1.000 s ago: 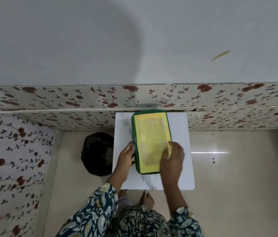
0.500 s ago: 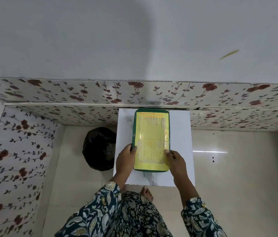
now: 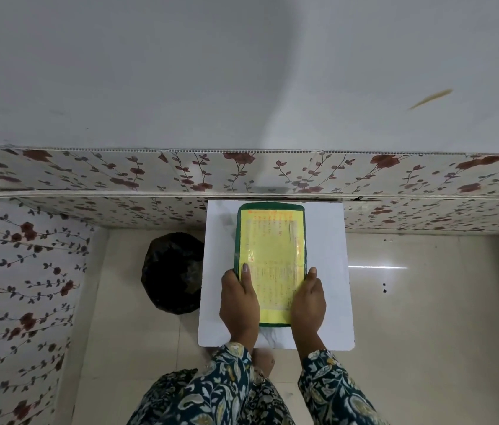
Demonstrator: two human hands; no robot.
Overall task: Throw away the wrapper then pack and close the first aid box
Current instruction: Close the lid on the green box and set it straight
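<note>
On a small white table (image 3: pixel 328 240) lies the green first aid box (image 3: pixel 269 234), lid shut, yellow label up. Left hand (image 3: pixel 239 302) and right hand (image 3: pixel 309 302) clasp its near corners, thumbs pressed on top. Beside the table, on the floor, stands a black bin (image 3: pixel 173 271).

A single head-worn wide-angle view looks steeply down from above the small white rectangular surface (image 3: pixel 325 271), facing the flower-patterned wall panel (image 3: pixel 88 170) beyond its far edge. The surface sits mid-frame, fairly near; both hands reach in from its near edge, with pale tiled floor (image 3: pixel 426 332) on either side.
</note>
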